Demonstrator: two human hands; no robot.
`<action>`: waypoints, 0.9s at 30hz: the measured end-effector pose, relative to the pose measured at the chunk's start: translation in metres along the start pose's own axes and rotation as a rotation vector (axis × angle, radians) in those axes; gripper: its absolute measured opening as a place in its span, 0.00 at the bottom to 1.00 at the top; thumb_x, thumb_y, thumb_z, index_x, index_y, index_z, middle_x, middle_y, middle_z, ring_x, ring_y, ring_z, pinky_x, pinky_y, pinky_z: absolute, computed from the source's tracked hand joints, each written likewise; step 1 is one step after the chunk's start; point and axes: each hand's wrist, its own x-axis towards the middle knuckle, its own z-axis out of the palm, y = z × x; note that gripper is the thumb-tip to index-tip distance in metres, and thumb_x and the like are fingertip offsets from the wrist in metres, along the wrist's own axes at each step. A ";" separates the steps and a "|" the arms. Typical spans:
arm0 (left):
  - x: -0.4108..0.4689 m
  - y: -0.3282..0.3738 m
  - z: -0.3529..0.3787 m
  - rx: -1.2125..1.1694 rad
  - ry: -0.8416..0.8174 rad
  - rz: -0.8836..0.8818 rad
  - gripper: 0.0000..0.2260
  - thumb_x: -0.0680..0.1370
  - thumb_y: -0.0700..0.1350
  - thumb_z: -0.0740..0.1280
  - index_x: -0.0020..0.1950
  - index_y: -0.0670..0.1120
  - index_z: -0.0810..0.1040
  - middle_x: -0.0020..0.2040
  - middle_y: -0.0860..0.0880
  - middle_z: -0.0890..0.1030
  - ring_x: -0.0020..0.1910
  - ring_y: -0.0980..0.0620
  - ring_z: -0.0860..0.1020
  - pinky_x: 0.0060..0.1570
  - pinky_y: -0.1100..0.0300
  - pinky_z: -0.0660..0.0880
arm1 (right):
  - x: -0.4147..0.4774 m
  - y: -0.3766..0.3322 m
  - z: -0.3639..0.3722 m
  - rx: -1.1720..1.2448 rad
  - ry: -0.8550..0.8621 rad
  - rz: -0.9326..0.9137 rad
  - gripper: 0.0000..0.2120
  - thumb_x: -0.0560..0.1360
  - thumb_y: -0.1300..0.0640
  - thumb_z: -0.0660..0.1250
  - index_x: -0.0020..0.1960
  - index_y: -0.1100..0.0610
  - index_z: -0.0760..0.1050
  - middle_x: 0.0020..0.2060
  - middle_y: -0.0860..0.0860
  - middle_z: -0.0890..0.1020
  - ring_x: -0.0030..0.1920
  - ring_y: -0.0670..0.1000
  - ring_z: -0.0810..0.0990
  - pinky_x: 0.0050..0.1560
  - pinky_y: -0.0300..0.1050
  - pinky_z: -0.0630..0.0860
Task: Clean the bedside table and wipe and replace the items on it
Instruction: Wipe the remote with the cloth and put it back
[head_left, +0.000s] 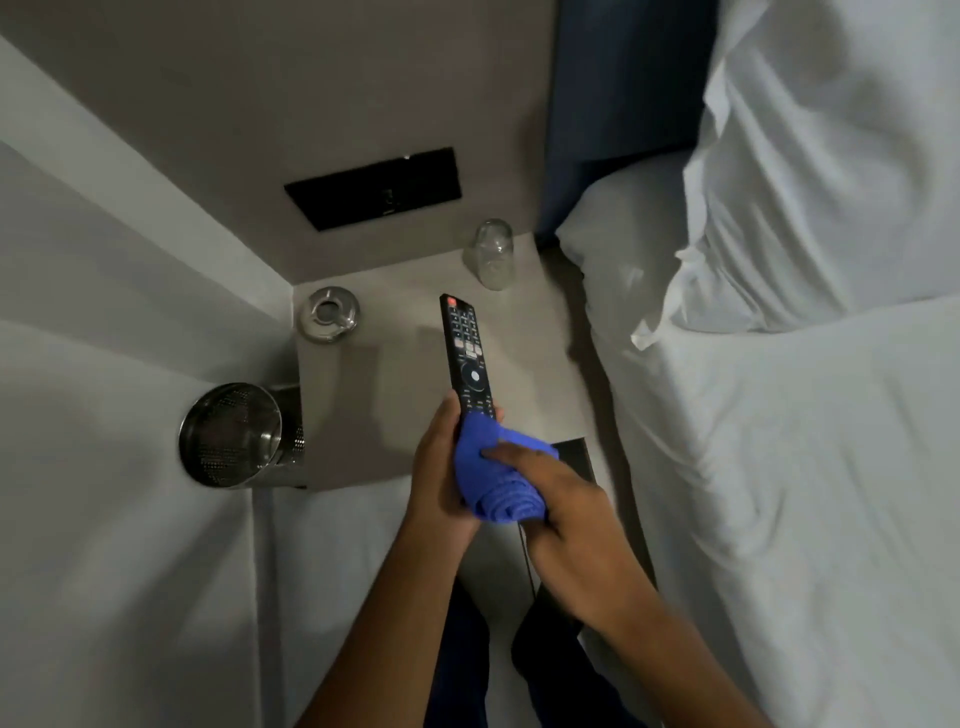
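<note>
Bin: a shiny round metal bin with tiny holes (232, 435) sits low on the left, beside the table.
Ashtray: a small round silver ashtray (329, 313) sits on the back left corner of the grey bedside table (358, 410).
Left hand: the left hand (440, 470) is wrapped around the bottom end of the long black TV remote with buttons (466, 355), holding it up above the table.
Remote: its long side points away from the person toward the wall, red button at the far end. Most of it sticks out past the hands.
Cloth: a rolled blue cloth (497, 477) is pressed on the near end of the remote.
Right hand: the right hand (560, 512) squeezes the cloth. It is the wiping hand, so I think the cloth must slide away along the remote.
Glass: a clear glass (491, 253) stands upside down at the back right, near the white pillow (649, 249).
</note>
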 end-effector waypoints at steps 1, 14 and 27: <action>0.003 0.002 -0.007 0.019 0.056 0.017 0.25 0.80 0.56 0.59 0.70 0.40 0.71 0.56 0.43 0.81 0.56 0.47 0.81 0.46 0.57 0.80 | -0.002 -0.001 0.005 0.015 -0.018 0.018 0.25 0.69 0.67 0.59 0.62 0.49 0.77 0.53 0.39 0.81 0.54 0.42 0.79 0.55 0.29 0.72; -0.036 0.032 -0.066 0.546 0.025 0.209 0.21 0.74 0.43 0.73 0.65 0.52 0.72 0.52 0.46 0.87 0.41 0.48 0.86 0.41 0.59 0.80 | 0.076 -0.037 0.013 -0.072 0.226 0.050 0.23 0.74 0.68 0.60 0.65 0.50 0.72 0.51 0.45 0.81 0.51 0.34 0.76 0.48 0.23 0.69; -0.019 0.050 -0.087 0.149 -0.040 0.168 0.15 0.81 0.46 0.59 0.64 0.50 0.80 0.58 0.45 0.84 0.56 0.47 0.83 0.54 0.52 0.80 | 0.082 -0.030 0.086 -0.193 -0.053 0.082 0.29 0.73 0.71 0.59 0.71 0.51 0.69 0.70 0.53 0.72 0.69 0.54 0.72 0.68 0.53 0.70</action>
